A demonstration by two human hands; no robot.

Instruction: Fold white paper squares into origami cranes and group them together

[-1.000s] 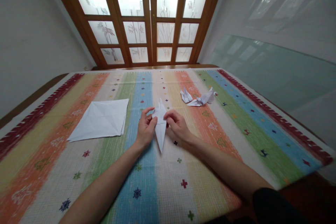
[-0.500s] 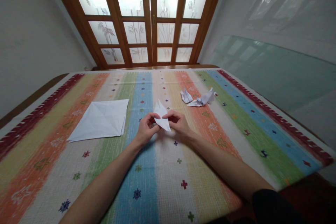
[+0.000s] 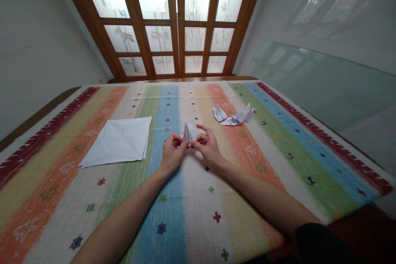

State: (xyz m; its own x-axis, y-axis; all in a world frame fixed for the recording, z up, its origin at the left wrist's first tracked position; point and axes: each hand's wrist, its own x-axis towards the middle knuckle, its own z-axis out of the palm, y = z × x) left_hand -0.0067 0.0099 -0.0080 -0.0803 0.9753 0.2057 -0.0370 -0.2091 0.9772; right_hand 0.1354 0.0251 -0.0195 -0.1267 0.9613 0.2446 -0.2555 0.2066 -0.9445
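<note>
A small folded white paper piece stands up between my two hands at the middle of the table. My left hand pinches its lower left side with thumb and fingers closed. My right hand pinches the lower right side, its other fingers curled and lifted. Both hands rest over the striped cloth. Only the upper tip of the paper shows; the rest is hidden behind my fingers.
A creased white paper sheet lies flat to the left. Two folded white paper figures sit further back on the right. A wooden glazed door stands behind the table. The table's near edge runs at lower right.
The long pointed paper piece I held upright has been folded down and now shows as a short tip. My hands have drawn closer together and slightly away from me.
</note>
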